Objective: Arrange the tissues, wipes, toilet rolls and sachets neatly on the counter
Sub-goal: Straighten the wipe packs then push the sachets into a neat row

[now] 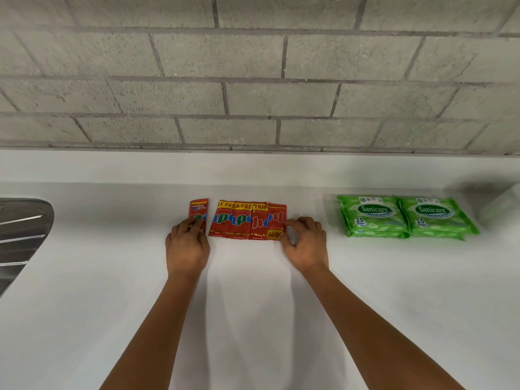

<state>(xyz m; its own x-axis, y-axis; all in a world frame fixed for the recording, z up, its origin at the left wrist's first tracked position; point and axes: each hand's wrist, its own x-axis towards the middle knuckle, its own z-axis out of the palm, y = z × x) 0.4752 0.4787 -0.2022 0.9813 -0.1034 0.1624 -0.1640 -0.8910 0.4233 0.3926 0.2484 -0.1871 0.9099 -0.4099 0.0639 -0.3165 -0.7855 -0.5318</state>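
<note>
Several red sachets (247, 220) lie side by side, overlapping, in a row on the white counter (253, 291). One more red sachet (198, 211) lies apart at the row's left end, and my left hand (187, 246) pinches its lower part. My right hand (305, 243) touches the right edge of the rightmost sachet (277, 220) with thumb and fingertips. Two green Sanicare wipes packs (372, 216) (434, 216) lie next to each other to the right, each on top of another pack.
A metal sink drainer (22, 235) sits at the left edge. A blurred pale object (503, 206) shows at the far right beside the wipes. A grey block wall (253, 80) rises behind the counter.
</note>
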